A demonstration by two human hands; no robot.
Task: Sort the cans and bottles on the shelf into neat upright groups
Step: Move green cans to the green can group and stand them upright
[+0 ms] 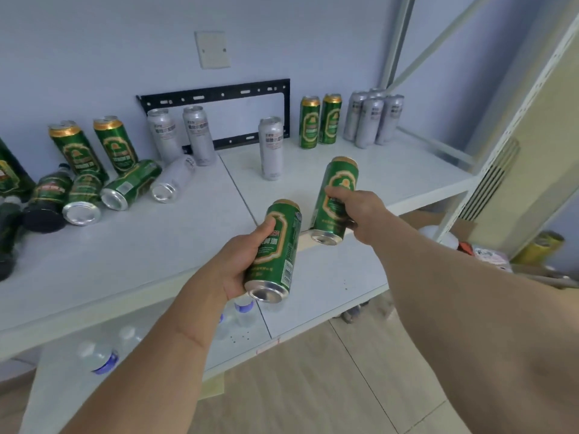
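Far left on the white shelf [131, 245], dark green bottles [47, 198] and green cans lie tipped in a heap, two fallen green cans [131, 184] showing silver bases, a fallen silver can [174, 178] beside them. Behind stand two upright green cans [94, 145] and two upright silver cans [185, 134]. A lone silver can [271, 148] stands mid-shelf; further right, a green pair [320, 121] and a silver cluster [372, 119] stand upright against the pale blue wall [94, 57], which carries a black metal bracket [219, 92] and a blank switch plate [212, 49]. Clear water bottles [100, 355] sit on the lower shelf above wood-look flooring [313, 386]. The left hand [242, 264] is wrapped around one green can [275, 250], tilted, base toward the camera. The right hand [357, 211] is closed on another green can [335, 198], held above the shelf's front edge.
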